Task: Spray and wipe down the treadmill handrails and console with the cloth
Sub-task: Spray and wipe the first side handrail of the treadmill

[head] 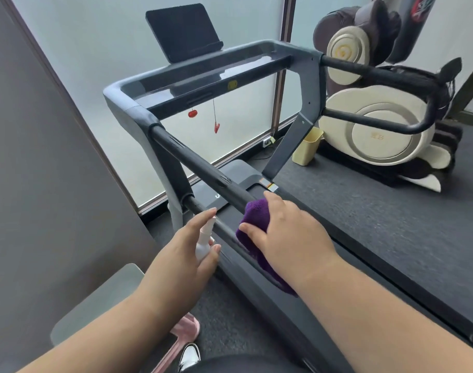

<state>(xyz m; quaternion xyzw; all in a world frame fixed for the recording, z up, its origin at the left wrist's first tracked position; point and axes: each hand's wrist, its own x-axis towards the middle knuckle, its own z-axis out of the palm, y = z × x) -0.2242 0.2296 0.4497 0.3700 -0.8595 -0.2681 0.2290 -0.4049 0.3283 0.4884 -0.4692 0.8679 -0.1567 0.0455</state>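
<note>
A right hand (286, 232) presses a purple cloth (254, 224) around the treadmill's near handrail (195, 162), while the left hand (184, 251) grips a small white spray bottle (204, 243) just beside it.

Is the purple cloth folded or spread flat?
Folded: the purple cloth is bunched thick under the right hand on the handrail.

Soft daylight came through the big frosted window (76, 57) and made the room bright. Shadows were faint. Straight lines bent near the edges. The moving hands looked slightly blurry.
</note>
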